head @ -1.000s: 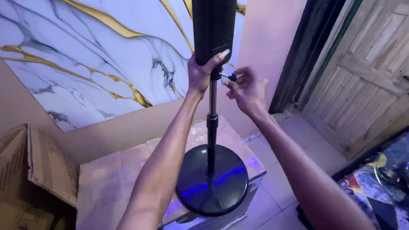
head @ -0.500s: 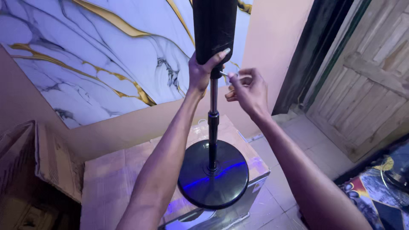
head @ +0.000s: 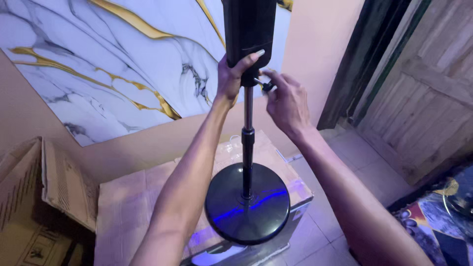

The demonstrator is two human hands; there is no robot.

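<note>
A person steadies a black fan stand at the centre of the frame, its round base resting on a flattened cardboard box low in the picture. The left hand is wrapped around the bottom of the dark upper column, thumb across the front, fingers closed on it. The right hand sits just beside it, its fingers pinched on a small black knob at the collar; how firmly they grip is hard to tell from this angle.

The stand looks stiff and bottom-heavy, with a smooth metal pole that would likely slip under a loose grip; the collar where both hands meet, or the pole just below it, seems the surest hold. Its long axis runs straight up and down the frame, base toward the bottom edge, column rising out of view at the top. A marble-patterned wall panel fills the upper left.
</note>
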